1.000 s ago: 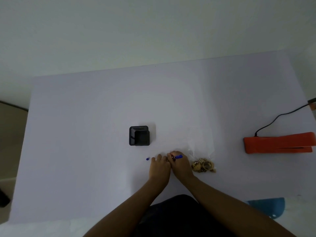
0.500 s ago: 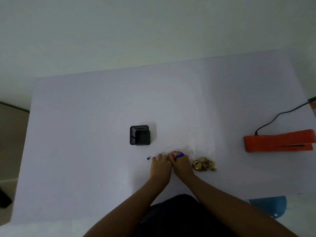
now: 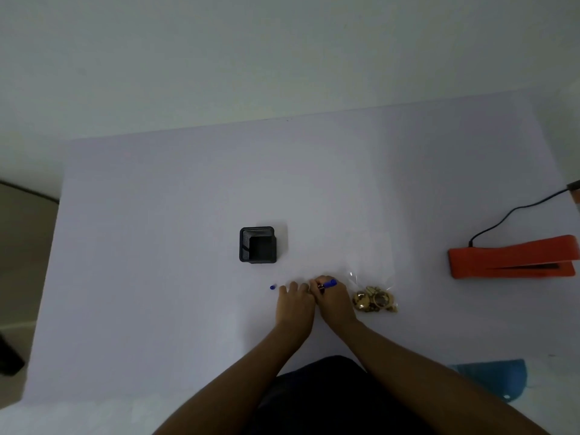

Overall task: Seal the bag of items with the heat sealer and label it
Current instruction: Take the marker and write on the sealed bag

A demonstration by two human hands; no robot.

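Where the pale white table (image 3: 157, 277) runs nearest you, your two hands meet side by side. Your right hand (image 3: 334, 301) is closed around a blue marker pen (image 3: 328, 284), its barrel pointing up and to the right. Your left hand (image 3: 295, 304) lies flat beside it, fingers spread on the table, gripping nothing visible. A small blue pen cap (image 3: 272, 287) lies just left of your left hand. The clear plastic bag of gold-coloured metal items (image 3: 375, 298) rests just right of your right hand, its empty top stretching away from you. A black square mesh pen holder (image 3: 258, 245) stands beyond your hands. The orange heat sealer (image 3: 511, 262) with black cord (image 3: 514, 215) sits well apart at the right edge. A blue plastic piece (image 3: 496, 376) lies at the near right.
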